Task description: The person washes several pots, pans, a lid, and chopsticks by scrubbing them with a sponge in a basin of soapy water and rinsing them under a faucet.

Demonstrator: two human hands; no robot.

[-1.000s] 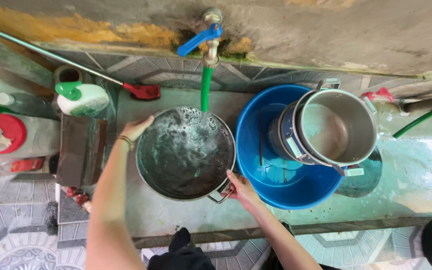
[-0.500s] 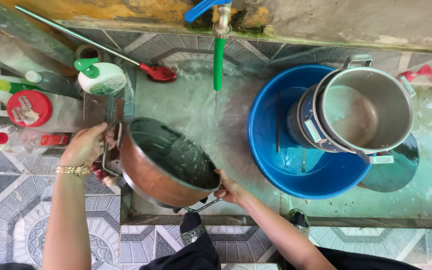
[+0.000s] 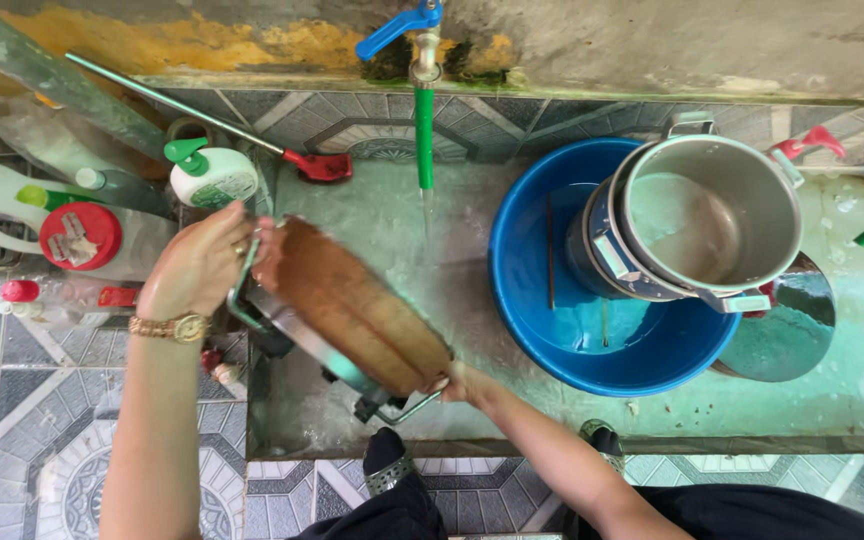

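Wet concrete wash slab (image 3: 392,215) is taking a thin stream from the green-spouted tap (image 3: 423,120). I am tipping a big pot (image 3: 357,305) bottom-up over it so it drains, beside the blue basin (image 3: 552,340) of stacked pots (image 3: 712,225). My left hand (image 3: 197,265) is clenching one handle, my right hand (image 3: 462,383) is gripping the other.

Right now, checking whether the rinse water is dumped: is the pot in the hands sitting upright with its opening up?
No, the pot is tipped over, its brown underside facing the camera.
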